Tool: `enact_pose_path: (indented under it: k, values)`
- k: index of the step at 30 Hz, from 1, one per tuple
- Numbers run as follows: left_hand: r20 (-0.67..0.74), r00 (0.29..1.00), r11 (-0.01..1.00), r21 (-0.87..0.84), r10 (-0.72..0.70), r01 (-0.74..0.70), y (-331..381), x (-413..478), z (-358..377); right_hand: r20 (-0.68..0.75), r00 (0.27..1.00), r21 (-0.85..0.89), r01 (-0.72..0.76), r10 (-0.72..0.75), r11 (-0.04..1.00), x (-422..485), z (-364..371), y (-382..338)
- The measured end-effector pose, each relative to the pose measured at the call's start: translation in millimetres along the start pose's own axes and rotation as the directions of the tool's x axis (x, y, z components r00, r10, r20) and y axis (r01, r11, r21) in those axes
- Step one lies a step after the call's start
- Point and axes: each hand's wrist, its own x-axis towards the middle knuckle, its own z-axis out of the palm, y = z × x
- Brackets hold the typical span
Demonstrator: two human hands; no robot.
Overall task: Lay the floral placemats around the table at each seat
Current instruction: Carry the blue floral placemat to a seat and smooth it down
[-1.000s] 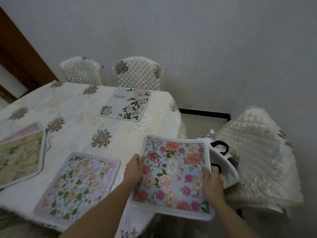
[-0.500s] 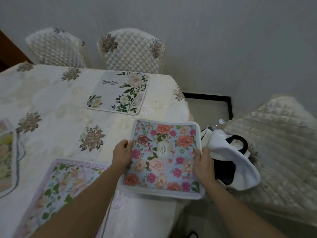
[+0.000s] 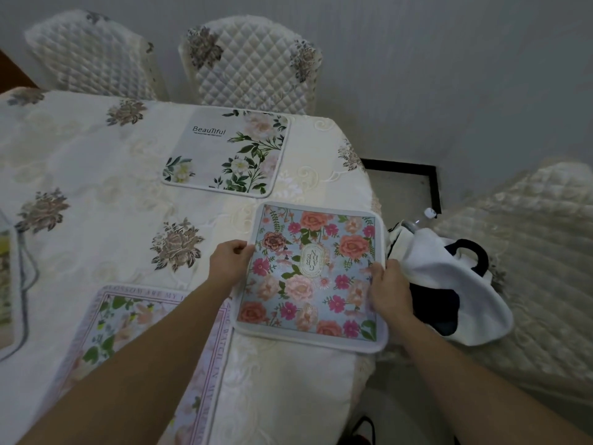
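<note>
A blue placemat with pink and orange roses lies at the right end of the table, its right edge at the table's edge. My left hand grips its left edge. My right hand holds its right edge, fingers curled over the rim. A white "Beautiful" placemat lies flat at the far seat. A pink-bordered floral placemat lies under my left forearm. A sliver of another placemat shows at the left border.
Two quilted chairs stand behind the table's far side. A third quilted chair at the right holds a white and black bag. The cloth on the table is cream with brown flower prints.
The blue placemat has moved left and away from me, from beyond the table's corner onto the tabletop. Both hands still hold its edges.
</note>
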Motion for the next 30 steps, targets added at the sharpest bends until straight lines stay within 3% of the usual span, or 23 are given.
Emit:
enact_pose_path:
  k: [12,30]
  values:
    - [-0.068,0.988,0.984,0.123,0.136,-0.127,6,13,0,-0.087,0.996,-0.057,0.005,-0.010,0.998,15,3,-3]
    - [-0.060,0.977,0.953,0.238,0.206,-0.186,2,1,11,-0.067,0.998,-0.122,0.001,-0.009,0.993,12,-10,15]
